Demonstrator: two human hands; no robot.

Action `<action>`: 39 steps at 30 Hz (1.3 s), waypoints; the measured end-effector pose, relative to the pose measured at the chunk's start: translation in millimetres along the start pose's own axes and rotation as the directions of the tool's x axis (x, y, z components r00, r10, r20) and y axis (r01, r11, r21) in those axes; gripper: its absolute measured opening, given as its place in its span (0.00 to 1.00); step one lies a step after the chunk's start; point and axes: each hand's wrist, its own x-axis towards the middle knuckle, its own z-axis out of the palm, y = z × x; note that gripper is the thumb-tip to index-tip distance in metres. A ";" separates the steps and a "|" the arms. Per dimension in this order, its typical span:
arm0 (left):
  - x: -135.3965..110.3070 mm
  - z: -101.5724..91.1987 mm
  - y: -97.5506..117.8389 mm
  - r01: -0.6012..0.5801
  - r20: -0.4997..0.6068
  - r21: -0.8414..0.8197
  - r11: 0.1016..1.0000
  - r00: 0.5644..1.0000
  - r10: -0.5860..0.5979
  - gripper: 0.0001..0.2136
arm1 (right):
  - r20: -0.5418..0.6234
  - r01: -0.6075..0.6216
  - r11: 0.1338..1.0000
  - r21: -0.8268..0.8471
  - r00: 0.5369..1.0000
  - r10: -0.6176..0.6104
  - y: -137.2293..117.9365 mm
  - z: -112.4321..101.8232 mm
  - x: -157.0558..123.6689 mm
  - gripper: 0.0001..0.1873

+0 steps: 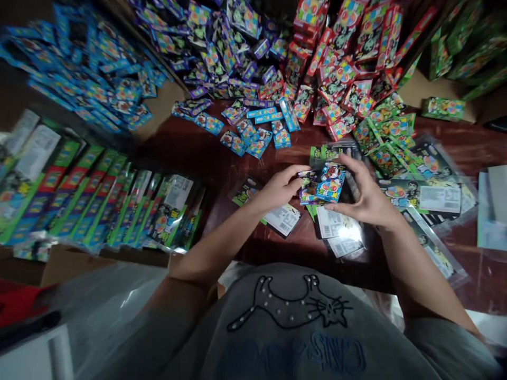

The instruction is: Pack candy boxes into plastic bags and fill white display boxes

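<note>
Both my hands meet over the middle of a dark red-brown table. My left hand and my right hand are closed around a small stack of little colourful boxes, a purple one beside a blue one. Under them lie flat clear packets with green cards and white barcode labels.
Heaps of small boxes cover the far side: blue, purple, red, green. A row of filled green-edged packets stands at the left. More clear packets lie at the right. A cardboard box edge is at lower left.
</note>
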 end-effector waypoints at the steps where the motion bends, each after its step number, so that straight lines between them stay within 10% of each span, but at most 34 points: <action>1: -0.3 -0.5 2.4 -0.026 0.033 0.006 1.000 0.999 0.025 0.21 | 0.009 -0.002 1.000 -0.012 1.000 0.002 1.0 -0.9 0.2 0.59; 7: -25.1 -38.7 28.8 -0.072 -0.146 0.433 0.899 0.978 0.149 0.29 | 0.267 0.022 0.983 -0.183 0.963 0.028 -2.9 25.1 23.4 0.66; 13: -39.3 -55.6 22.4 -0.130 0.150 0.617 0.777 0.988 0.046 0.59 | 0.296 0.067 0.942 -0.328 0.955 0.035 1.9 32.1 13.6 0.73; 23: -35.5 -35.4 15.1 -0.246 0.261 0.676 0.694 0.961 0.085 0.27 | 0.271 0.092 0.951 -0.294 0.963 -0.009 11.1 32.0 6.1 0.31; 31: -96.8 -56.4 17.4 -0.269 0.291 0.724 0.635 0.954 0.072 0.59 | 0.319 0.156 0.924 -0.348 0.947 -0.040 -2.2 46.1 22.0 0.51; 35: -125.2 -66.5 15.3 -0.327 0.379 0.749 0.576 0.925 0.031 0.50 | 0.401 0.208 0.934 -0.291 0.913 -0.078 -1.4 56.1 34.5 0.38; 39: -133.2 -55.6 18.1 -0.230 0.252 0.808 0.542 0.967 0.034 0.41 | 0.171 0.103 0.932 -0.347 0.984 -0.045 -10.3 43.1 15.8 0.41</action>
